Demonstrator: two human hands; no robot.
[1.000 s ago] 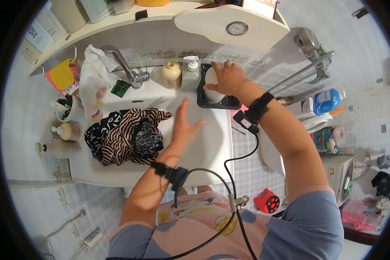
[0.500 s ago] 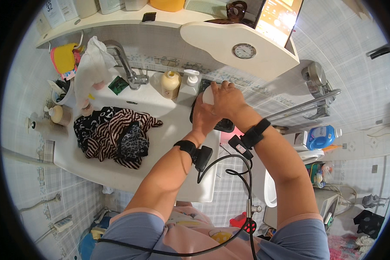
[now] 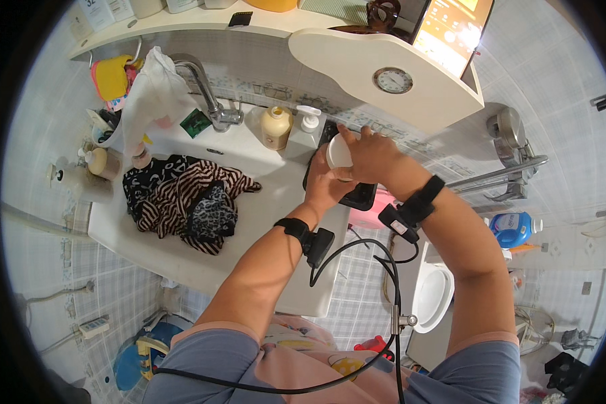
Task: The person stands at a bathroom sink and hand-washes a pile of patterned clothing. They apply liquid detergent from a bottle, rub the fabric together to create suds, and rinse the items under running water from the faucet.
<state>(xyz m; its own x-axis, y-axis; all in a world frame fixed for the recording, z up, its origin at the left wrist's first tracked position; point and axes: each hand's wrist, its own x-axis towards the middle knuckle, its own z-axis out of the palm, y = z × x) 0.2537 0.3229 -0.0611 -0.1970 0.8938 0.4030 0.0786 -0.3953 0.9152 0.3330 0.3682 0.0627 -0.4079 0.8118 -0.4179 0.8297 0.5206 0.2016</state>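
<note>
A small white jar (image 3: 339, 152) is held up over the black tray (image 3: 357, 195) beside the sink (image 3: 249, 202). It is gripped by the right hand (image 3: 374, 156) and cupped below by the left hand (image 3: 326, 188). The clothes (image 3: 182, 198) are left unwashed.

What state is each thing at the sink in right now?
White jar: lifted, held in both hands.
Left hand: cupped under the jar.
Right hand: fingers wrapped over its top.
Black tray: lying on the sink edge.
Faucet: no water visible.
Striped clothes: heaped in the basin.
Pump bottle: upright.
</note>
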